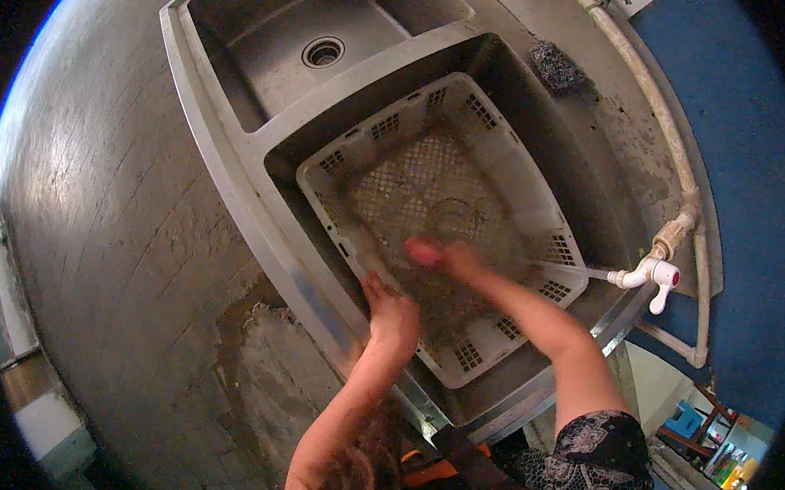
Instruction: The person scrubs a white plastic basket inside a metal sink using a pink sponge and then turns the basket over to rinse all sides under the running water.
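Note:
A white plastic crate [536, 206] with perforated panels sits inside the near basin of a stainless steel sink [257, 148]. Its grid bottom looks dirty, and murky water seems to cover part of it. On the crate's left rim rests my left hand [393, 316], its fingers laid along the edge. My right hand [464, 261] is inside the crate, blurred by motion. In it is a small pinkish-red object [424, 252], too blurred to name. From the white plastic tap [643, 274] a thin stream of water runs into the crate's right side.
The second basin [275, 69], with a round drain [323, 52], adjoins at the far side. A dark scouring pad [553, 67] lies on the ledge behind. A pipe [651, 92] runs along the blue wall [754, 166]. Left of the sink is a wet-looking concrete floor [133, 182].

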Demonstrator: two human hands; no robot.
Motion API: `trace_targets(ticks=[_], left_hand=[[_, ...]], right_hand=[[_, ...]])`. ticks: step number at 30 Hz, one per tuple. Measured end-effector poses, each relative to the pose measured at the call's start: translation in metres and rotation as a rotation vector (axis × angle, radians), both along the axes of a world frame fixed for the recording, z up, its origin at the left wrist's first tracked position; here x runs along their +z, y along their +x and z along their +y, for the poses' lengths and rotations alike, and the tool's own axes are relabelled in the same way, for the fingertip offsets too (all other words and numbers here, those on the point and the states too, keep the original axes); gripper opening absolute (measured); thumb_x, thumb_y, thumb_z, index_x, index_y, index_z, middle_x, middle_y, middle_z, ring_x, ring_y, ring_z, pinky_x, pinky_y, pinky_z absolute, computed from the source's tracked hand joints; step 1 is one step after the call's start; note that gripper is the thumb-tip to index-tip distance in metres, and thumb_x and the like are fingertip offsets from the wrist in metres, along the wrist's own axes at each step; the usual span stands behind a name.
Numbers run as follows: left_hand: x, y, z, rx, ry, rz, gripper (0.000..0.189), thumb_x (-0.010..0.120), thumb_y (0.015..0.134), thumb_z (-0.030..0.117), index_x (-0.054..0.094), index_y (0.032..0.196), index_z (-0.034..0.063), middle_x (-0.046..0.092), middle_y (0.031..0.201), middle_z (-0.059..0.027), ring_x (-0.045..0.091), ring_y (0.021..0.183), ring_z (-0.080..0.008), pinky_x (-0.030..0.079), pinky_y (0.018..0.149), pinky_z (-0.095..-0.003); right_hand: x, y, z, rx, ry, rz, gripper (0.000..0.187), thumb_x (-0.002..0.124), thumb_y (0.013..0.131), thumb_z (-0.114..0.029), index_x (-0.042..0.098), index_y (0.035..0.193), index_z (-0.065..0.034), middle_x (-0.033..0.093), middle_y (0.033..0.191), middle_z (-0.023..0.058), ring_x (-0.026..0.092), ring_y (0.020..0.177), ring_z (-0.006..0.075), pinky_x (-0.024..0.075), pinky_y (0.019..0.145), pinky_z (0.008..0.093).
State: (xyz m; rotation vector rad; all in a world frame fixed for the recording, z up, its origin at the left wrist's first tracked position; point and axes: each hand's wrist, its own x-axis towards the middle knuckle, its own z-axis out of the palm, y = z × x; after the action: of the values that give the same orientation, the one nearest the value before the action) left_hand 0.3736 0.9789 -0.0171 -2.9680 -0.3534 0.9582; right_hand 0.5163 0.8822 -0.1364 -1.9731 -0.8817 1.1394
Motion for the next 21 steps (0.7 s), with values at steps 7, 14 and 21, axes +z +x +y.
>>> trace_targets(ticks=[7,14,21], left_hand=[[0.006,0.006,0.000,-0.056,-0.027,0.009,0.029,0.051,0.075,0.017,0.063,0.097,0.0036,0.052,0.113,-0.0234,0.033,0.118,-0.0421,0.014,0.099,-0.0568],[0.008,0.001,0.005,-0.017,-0.048,0.002,0.026,0.053,0.073,0.016,0.065,0.093,0.0042,0.057,0.105,-0.0200,0.034,0.117,-0.0414,0.015,0.099,-0.0564],[-0.001,-0.001,0.006,0.000,-0.042,-0.072,0.023,0.054,0.073,0.016,0.067,0.089,0.0073,0.060,0.097,-0.0172,0.036,0.116,-0.0421,0.017,0.098,-0.0567]], right_hand=[[-0.034,0.112,0.059,-0.378,-0.031,-0.380,0.038,0.052,0.082,-0.027,0.048,0.118,-0.0146,0.059,0.103,0.0124,0.058,0.088,0.0261,0.0449,0.075,0.0365],[0.007,-0.001,-0.018,0.238,-0.140,-0.056,0.044,0.054,0.082,-0.024,0.042,0.125,-0.0205,0.048,0.123,0.0022,0.057,0.095,0.0166,0.0457,0.077,0.0303],[0.023,0.036,0.008,0.162,-0.177,-0.177,0.049,0.057,0.079,-0.035,0.043,0.124,-0.0204,0.061,0.100,0.0110,0.060,0.086,0.0248,0.0467,0.074,0.0331]])
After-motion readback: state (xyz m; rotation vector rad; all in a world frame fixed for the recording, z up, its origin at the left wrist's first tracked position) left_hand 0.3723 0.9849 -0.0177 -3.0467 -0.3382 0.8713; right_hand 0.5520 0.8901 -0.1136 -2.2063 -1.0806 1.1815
